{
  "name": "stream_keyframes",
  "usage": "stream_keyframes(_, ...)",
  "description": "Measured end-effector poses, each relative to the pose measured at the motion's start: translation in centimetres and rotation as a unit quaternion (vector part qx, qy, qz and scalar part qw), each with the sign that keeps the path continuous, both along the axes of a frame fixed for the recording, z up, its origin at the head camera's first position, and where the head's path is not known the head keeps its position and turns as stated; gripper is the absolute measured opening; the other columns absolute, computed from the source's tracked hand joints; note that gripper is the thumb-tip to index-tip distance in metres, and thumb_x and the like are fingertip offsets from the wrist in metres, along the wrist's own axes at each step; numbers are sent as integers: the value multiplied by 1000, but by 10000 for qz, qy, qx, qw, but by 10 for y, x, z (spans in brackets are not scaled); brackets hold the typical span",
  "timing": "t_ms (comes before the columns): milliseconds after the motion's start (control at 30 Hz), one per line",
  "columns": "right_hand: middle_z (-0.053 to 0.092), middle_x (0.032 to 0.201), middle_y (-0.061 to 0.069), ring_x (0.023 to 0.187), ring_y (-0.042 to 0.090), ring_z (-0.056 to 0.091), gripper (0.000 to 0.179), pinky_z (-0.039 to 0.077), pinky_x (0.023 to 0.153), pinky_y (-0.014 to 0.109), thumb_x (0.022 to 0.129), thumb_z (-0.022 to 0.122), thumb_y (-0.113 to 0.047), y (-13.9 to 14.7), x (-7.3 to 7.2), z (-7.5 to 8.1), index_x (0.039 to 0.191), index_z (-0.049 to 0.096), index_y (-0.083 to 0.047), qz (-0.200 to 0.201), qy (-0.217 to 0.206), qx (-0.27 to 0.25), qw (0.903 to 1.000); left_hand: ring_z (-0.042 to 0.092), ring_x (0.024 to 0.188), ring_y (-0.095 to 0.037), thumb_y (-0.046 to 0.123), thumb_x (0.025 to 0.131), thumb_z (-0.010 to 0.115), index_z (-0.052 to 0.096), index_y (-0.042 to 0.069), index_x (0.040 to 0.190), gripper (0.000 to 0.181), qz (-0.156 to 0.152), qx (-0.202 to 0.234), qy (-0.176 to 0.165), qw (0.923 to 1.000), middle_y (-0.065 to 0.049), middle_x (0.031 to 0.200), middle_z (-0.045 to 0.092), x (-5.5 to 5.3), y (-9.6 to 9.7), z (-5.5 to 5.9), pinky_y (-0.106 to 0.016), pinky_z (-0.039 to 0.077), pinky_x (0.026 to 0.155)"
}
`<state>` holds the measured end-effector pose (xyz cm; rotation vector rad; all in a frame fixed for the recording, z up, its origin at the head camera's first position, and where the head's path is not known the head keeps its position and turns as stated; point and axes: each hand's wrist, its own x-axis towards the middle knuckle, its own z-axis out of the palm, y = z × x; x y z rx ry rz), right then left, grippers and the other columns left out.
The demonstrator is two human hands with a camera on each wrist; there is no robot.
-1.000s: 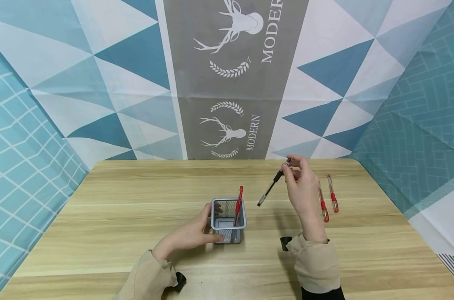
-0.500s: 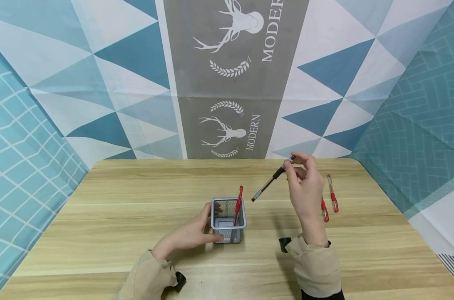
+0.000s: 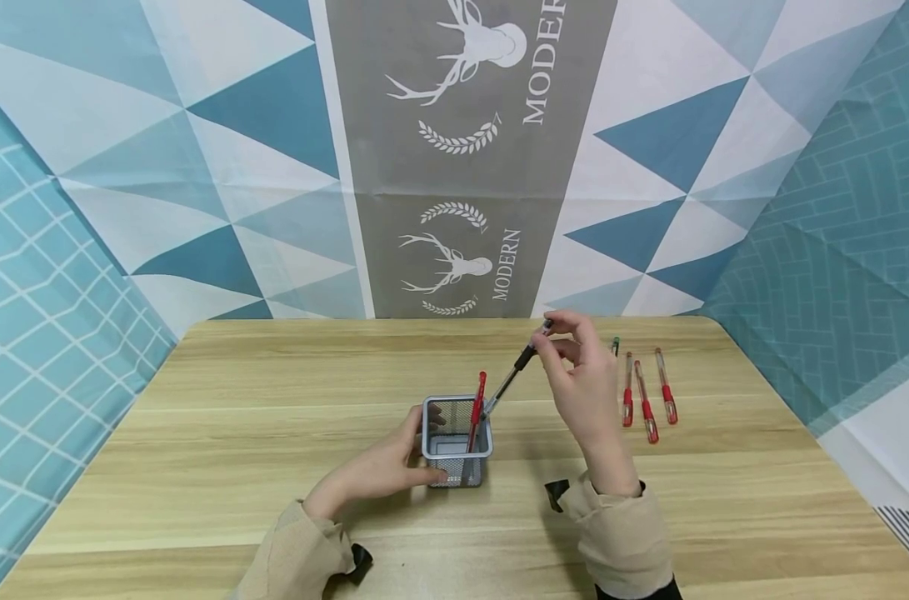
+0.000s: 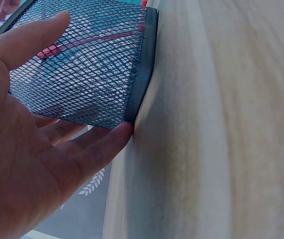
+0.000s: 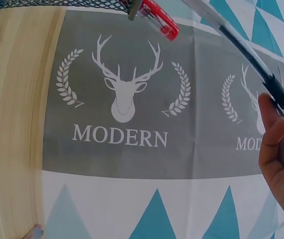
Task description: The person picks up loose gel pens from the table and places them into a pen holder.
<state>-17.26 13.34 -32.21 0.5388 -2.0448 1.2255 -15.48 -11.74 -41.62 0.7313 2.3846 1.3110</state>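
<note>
A square metal mesh pen holder (image 3: pixel 456 472) stands on the wooden table, one red pen (image 3: pixel 477 408) leaning upright inside it. My left hand (image 3: pixel 382 467) grips the holder from its left side, thumb at the front and fingers behind; in the left wrist view the fingers (image 4: pixel 94 154) reach its base. Between the thumb and fingertips of my right hand (image 3: pixel 585 383), a black gel pen (image 3: pixel 524 360) is pinched near its upper end. It slants down to the left, its lower end at the holder's right rim. The right wrist view shows this pen (image 5: pixel 246 52) too.
To the right of my right hand lie three red pens (image 3: pixel 666 387) side by side. A green-ended pen (image 3: pixel 615 346) is partly hidden behind that hand. A patterned cloth wall (image 3: pixel 454 175) rises at the table's back edge (image 3: pixel 312 323).
My right hand has moved left with the black pen, bringing its lower end to the holder's rim. More of the loose pens now show. The left hand and holder have stayed still.
</note>
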Motion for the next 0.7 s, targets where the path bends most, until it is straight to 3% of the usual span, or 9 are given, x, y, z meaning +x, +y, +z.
stream_keyframes(267, 59, 95, 5, 78, 13, 67, 28, 52, 64, 21, 86, 60, -11, -4, 1, -1, 113, 53, -6, 385, -278, 452, 9978, 46, 120, -30, 32, 76, 71, 16, 17, 137, 83, -2, 19, -22, 10000, -14, 128, 48, 0, 0, 0, -50, 30, 104)
stream_keyframes(500, 62, 95, 3, 78, 11, 67, 26, 53, 63, 25, 85, 63, -12, -7, 2, -2, 109, 56, -9, 559, -374, 655, 9956, 48, 118, -29, 31, 76, 70, 17, 17, 136, 81, -33, 62, -52, 10000, -14, 126, 49, 1, 0, 0, -49, 32, 103)
stream_keyframes(700, 62, 95, 2, 79, 11, 66, 23, 53, 59, 24, 85, 63, -13, -9, 4, -1, 106, 56, -8, 760, -717, 705, 9920, 48, 119, -30, 33, 76, 70, 17, 17, 137, 82, -10, 5, -44, 10000, -15, 126, 50, 1, 0, 0, -50, 31, 104)
